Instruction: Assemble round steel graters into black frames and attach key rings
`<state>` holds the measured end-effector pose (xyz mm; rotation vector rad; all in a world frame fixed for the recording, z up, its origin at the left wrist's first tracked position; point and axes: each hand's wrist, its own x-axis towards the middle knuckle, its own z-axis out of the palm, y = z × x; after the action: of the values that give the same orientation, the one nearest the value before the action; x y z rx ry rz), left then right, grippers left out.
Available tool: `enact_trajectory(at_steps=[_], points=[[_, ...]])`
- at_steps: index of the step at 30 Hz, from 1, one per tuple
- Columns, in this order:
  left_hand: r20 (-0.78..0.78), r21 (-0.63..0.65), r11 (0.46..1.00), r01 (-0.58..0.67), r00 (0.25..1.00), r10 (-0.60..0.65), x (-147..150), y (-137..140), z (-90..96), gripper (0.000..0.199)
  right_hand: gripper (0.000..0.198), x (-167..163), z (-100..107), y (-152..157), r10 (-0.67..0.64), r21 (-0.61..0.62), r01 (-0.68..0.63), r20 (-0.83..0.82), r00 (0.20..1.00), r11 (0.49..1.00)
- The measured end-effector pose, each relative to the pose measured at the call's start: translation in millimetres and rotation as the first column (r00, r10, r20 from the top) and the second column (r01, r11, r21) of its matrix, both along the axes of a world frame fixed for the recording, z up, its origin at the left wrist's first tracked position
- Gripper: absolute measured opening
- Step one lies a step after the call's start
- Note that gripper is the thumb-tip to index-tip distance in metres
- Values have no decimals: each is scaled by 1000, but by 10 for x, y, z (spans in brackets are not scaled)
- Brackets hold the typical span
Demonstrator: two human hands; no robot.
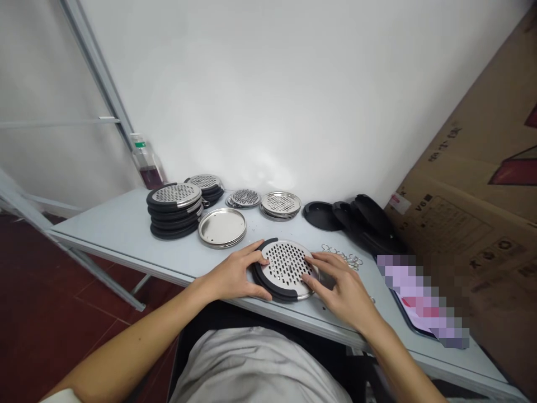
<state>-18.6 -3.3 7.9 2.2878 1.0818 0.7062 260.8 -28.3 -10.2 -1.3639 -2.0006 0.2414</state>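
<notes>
"What's lying around the work?"

"Take the round perforated silver metal disc with a black rim [289,266] as the dial's centre. At 10 o'clock are shiny plain silver metal discs [222,225], then a tall stack of black-rimmed perforated discs [174,215]. Farther that way stands a clear bottle of dark purple liquid [150,173]. A round studded silver disc [245,197] lies at 11, flat perforated silver discs [281,203] at 12."

"And the right side?"

"Flat round black pieces [323,216] at 1 to 2, with small silver metal rings [342,257] nearer, just past the right hand [339,282]. A dark-edged phone with a blurred-out screen [419,313] lies beyond 3, and a big brown cardboard carton [474,218] hems that side in."

"How are the hands set?"

"The left hand [239,274] clasps the rim from 9, thumb low. The right comes in from 3, fingertips on the metal face; together they hold the disc between them."

"Edges, room?"

"The grey counter [113,224] has its front edge just below, at 6. Bare surface shows towards 12, and more between 9 and 10, past the tall stack."
</notes>
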Motion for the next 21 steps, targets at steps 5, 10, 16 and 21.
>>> enact_trajectory(at_steps=[5,10,16,21], points=[[11,23,1000,13,1000,-13,5,9,3,59,34,-32,17,-5,33,-12,-34,-38,999,999],[13,48,999,21,1000,-22,11,21,-4,58,31,-36,27,-11,39,-30,-41,-77,996,999],[54,38,999,-26,998,24,36,14,6,62,32,-37,33,-26,45,-70,-58,-176,983,996],[51,53,997,-61,997,58,40,-4,11,60,49,28,19,-43,50,-167,-110,-326,944,980]])
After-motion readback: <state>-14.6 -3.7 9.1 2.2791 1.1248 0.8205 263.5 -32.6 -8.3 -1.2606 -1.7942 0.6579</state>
